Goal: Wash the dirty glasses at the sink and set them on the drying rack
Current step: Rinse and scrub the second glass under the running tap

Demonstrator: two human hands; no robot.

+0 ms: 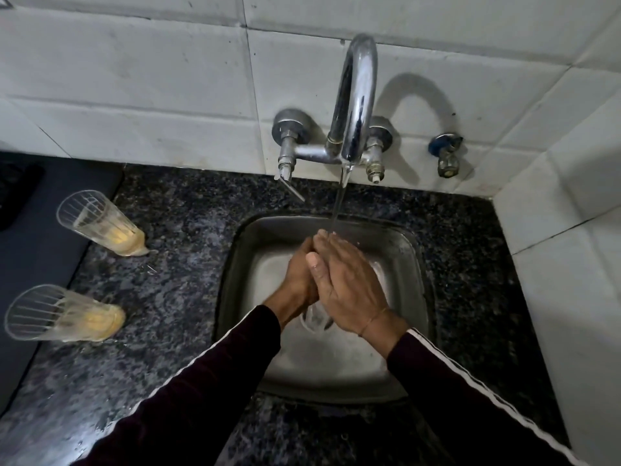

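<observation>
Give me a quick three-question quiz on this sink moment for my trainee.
1. True or false: water is running from the tap onto the hands.
2. How many dirty glasses stand on the counter left of the sink?
3. What are the left hand and right hand doing? A) holding a glass B) pressed together under the stream C) turning the tap lever

Key: 1 true; 2 two, the far glass and the near glass; 3 B.
</observation>
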